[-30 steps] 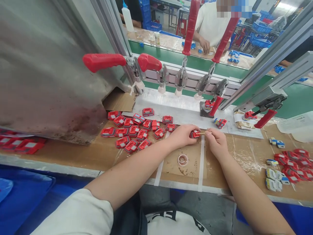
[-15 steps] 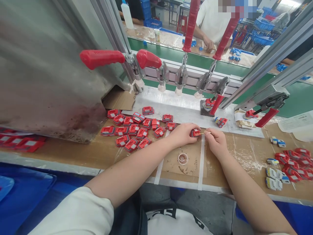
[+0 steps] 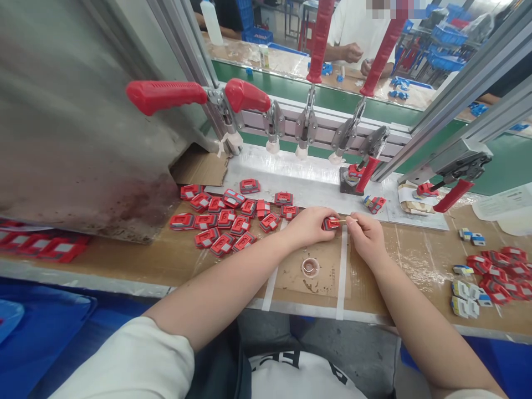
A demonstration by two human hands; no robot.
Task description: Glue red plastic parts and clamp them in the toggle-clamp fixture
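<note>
My left hand (image 3: pixel 313 226) is closed round a small red and grey plastic part (image 3: pixel 331 223) above the cardboard-covered bench. A thin wooden stick (image 3: pixel 341 221) is pinched in the fingers of my right hand (image 3: pixel 366 235), and its tip reaches the part. Nearer to me is a small round clear cup (image 3: pixel 310 268) with a little brownish stuff in it. Many similar red parts (image 3: pixel 226 218) lie to the left of my left hand. Further right are more red parts (image 3: pixel 499 274) and several white-grey parts (image 3: pixel 464 299).
Toggle clamps with red handles (image 3: pixel 166 94) hang on a metal rail (image 3: pixel 324 124) behind my hands. One clamp presses a red part on a dark block (image 3: pixel 349 183). A metal panel (image 3: pixel 83 122) stands at the left. Across the bench, a person's hands (image 3: pixel 353 54) are near blue parts.
The view has shifted slightly. My hands keep their hold, with the stick at a slightly different angle on the part. The person opposite has raised their hands.
</note>
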